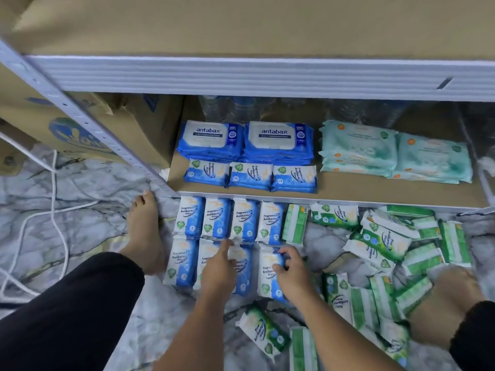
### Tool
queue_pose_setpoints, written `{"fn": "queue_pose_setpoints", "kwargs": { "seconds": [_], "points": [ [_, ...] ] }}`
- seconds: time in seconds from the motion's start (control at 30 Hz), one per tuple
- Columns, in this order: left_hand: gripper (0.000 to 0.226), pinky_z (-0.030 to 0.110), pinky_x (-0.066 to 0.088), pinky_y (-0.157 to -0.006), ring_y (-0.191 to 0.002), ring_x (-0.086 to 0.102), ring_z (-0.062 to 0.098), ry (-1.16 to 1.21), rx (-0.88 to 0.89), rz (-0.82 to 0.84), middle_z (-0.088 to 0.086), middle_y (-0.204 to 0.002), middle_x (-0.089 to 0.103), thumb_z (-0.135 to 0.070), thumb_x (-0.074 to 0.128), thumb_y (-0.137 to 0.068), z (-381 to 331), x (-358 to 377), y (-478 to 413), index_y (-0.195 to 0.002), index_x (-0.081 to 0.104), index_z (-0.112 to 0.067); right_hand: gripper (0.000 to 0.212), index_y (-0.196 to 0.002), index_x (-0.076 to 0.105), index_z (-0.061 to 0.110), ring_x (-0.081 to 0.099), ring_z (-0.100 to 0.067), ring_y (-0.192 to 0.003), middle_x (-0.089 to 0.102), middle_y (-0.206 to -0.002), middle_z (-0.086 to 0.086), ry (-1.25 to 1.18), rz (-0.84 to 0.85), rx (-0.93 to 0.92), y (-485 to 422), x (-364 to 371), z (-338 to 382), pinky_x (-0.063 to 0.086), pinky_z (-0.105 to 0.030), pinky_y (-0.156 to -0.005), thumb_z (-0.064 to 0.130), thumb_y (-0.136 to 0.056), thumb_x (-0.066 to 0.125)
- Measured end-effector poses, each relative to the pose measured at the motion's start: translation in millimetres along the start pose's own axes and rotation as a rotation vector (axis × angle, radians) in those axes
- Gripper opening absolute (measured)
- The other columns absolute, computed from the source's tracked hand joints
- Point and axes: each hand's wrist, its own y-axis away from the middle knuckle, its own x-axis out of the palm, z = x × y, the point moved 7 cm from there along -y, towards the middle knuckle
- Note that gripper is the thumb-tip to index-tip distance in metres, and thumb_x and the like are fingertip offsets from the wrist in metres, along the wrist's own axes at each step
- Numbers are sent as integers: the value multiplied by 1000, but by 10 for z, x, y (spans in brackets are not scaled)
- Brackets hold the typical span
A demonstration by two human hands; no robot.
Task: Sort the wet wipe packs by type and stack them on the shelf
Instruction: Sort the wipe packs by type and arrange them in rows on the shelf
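A soft blue-and-white plastic wipe pack (265, 274) is gripped by the right hand (292, 274); the left hand (218, 269) seems laid flat beside it, so like packs are gathered.

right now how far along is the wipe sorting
Done: antabax stacks, teal stacks and three small blue packs sit on the shelf. In hand: the right hand grips a blue floor pack; the left hand touches its neighbour. Left: the blue rows on the floor and the loose green pile, none shelved yet.
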Motion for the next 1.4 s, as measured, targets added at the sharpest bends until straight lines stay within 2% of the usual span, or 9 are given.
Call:
{"fn": "queue_pose_setpoints", "kwargs": {
  "seconds": [0.1, 0.17, 0.27, 0.53, 0.73, 0.9, 1.1, 1.23, 1.4],
  "points": [
    [59, 33, 43, -54, -72, 60, 21, -52, 3, -21, 3, -88, 66, 1, 44, -92, -19, 53, -51, -139, 41, -36, 26, -114, 56, 29, 59, -16, -72, 62, -98, -4, -1, -34, -16, -82, 72, 21, 44, -26, -55, 11, -97, 63],
    [60, 37, 49, -60, -84, 64, 24, -96, 35, -55, 4, -110, 67, -2, 47, -93, -61, 58, -46, -143, 40, -33, 27, -117, 59, 26, 60, -19, -81, 57, -113, -9, 1, -79, -17, -120, 77, 15, 45, -26, -61, 10, -96, 64],
    [49, 36, 48, -65, -98, 61, 28, -150, 65, -109, 4, -135, 53, -13, 47, -100, -103, 37, -15, -146, 41, -28, 29, -123, 58, 22, 60, -25, -89, 55, -118, -9, 43, -101, -3, -148, 99, -5, 44, -28, -68, 11, -96, 63],
    [50, 33, 46, -65, -116, 47, 25, -361, 65, -191, 6, -134, 46, -4, 52, -90, -195, -16, 24, -138, 45, -19, 37, -128, 55, 23, 62, -22, -93, 62, -119, -4, 77, -216, -6, -22, -122, 33, 51, -32, -74, 19, -93, 66],
    [29, 38, 44, -62, -98, 52, 28, -230, 152, -116, 6, -118, 53, -6, 46, -92, -627, 107, 119, -119, 49, -18, 31, -120, 59, 20, 64, -26, -83, 65, -104, -6, 34, -289, 49, 117, -908, -299, 53, -32, -65, 10, -91, 62],
    [41, 45, 55, -79, -112, 53, 28, -271, 355, 33, 5, -129, 53, -16, 49, -96, -1222, 471, 312, -136, 48, -22, 42, -126, 60, 17, 65, -25, -77, 69, -96, -8, 27, -402, 107, 140, -1854, -593, 46, -28, -57, 4, -86, 64],
    [58, 43, 49, -97, -133, 41, 28, -409, 512, 121, 4, -147, 43, -26, 54, -97, -1826, 823, 454, -151, 34, -22, 65, -139, 51, 25, 55, -35, -114, 57, -128, -13, 247, -362, 169, -32, -2515, -703, 55, -39, -83, 9, -78, 66],
    [66, 46, 42, -110, -144, 30, 27, -475, 554, 156, 2, -160, 29, -31, 53, -99, -2146, 1029, 372, -157, 23, -23, 72, -149, 40, 26, 41, -32, -131, 42, -149, -7, 486, -277, 99, -133, -2594, -668, 48, -42, -98, 15, -83, 67],
    [73, 47, 27, -121, -155, 4, 26, -649, 594, 165, 2, -168, 4, -35, 48, -102, -2488, 1299, 146, -160, 5, -23, 68, -152, 35, 26, 29, -29, -140, 29, -156, -1, 615, -256, 30, -299, -2526, -759, 38, -43, -107, 27, -91, 64]
  ]
}}
